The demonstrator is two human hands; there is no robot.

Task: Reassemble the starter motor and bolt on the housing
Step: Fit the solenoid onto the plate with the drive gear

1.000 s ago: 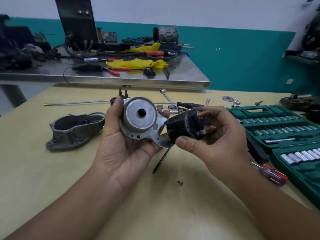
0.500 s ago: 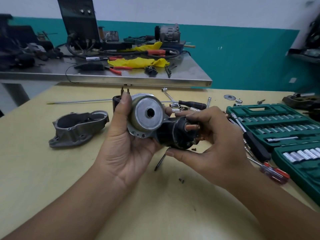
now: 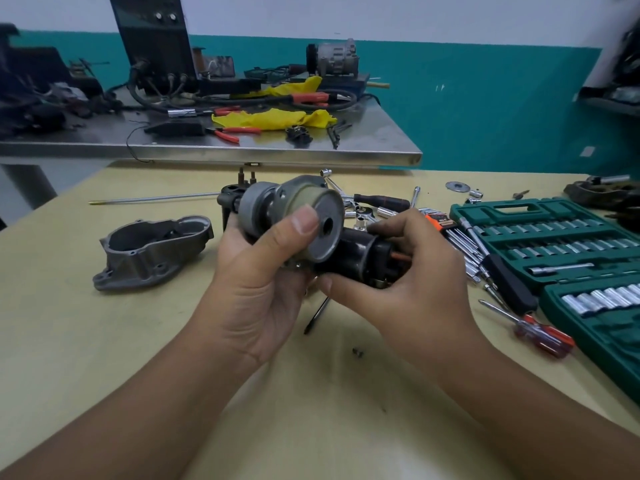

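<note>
gear assembly [image 3: 294, 216] now tilted sideways, black solenoid [image 3: 353, 254] pushed against it

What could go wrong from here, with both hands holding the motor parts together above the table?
1. The left hand grips the silver motor body and the right hand the black solenoid; if misaligned, forcing them could jam the joint.
2. A small loose screw lies on the table below and could be knocked away.
3. The housing lies aside, unbolted.
</note>
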